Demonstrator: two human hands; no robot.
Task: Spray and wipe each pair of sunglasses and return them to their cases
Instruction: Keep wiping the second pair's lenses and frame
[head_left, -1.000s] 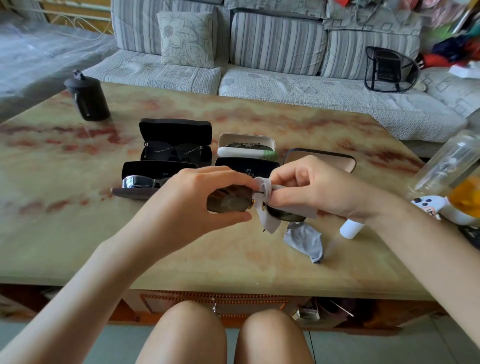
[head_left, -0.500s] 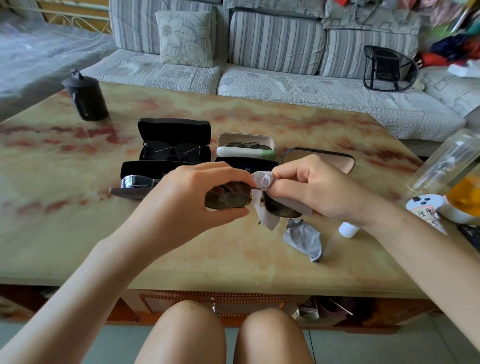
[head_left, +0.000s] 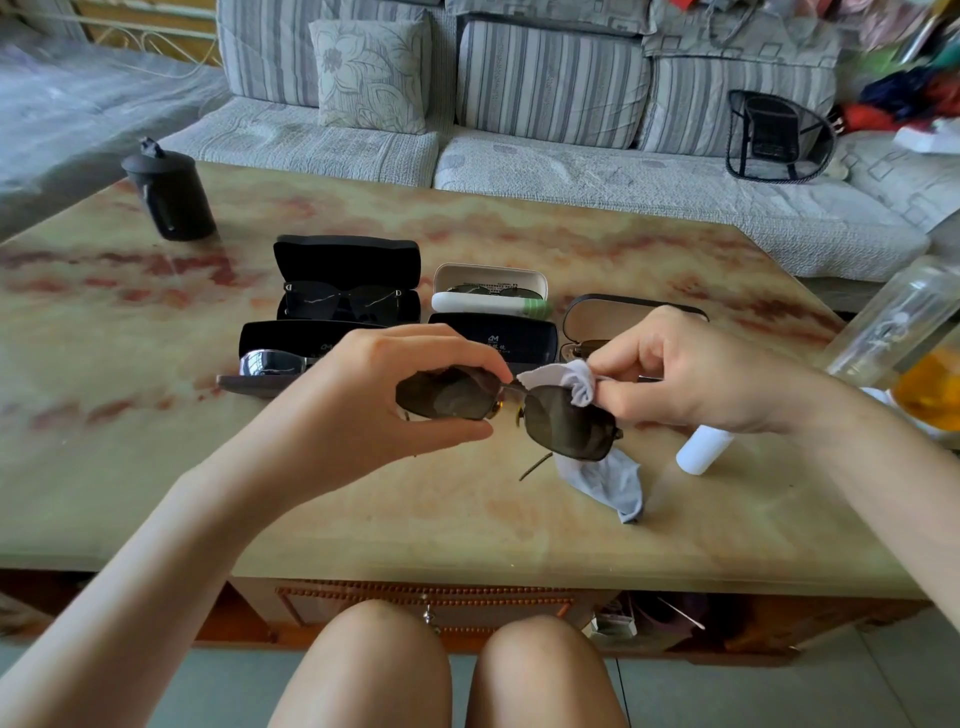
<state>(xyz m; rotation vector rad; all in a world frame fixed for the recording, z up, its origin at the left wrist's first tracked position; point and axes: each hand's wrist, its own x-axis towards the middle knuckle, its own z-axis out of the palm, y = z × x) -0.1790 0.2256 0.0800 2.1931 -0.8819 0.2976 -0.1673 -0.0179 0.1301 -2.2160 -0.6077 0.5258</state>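
Worktop: a big shiny stone worktop, green with red marks.
Cases: open glasses cases, black and pale, sit in rows behind the hands.
Left hand: its curled fingers and thumb pinch one lens.
Right hand: its curled fingers press a bunched cloth on the other lens.
Sunglasses: dark brown sunglasses with a thin metal frame, held between both hands, just over the worktop.
Cloth: a soft grey cloth, hanging down behind the lens.
Bottle: a small white bottle near the right wrist.
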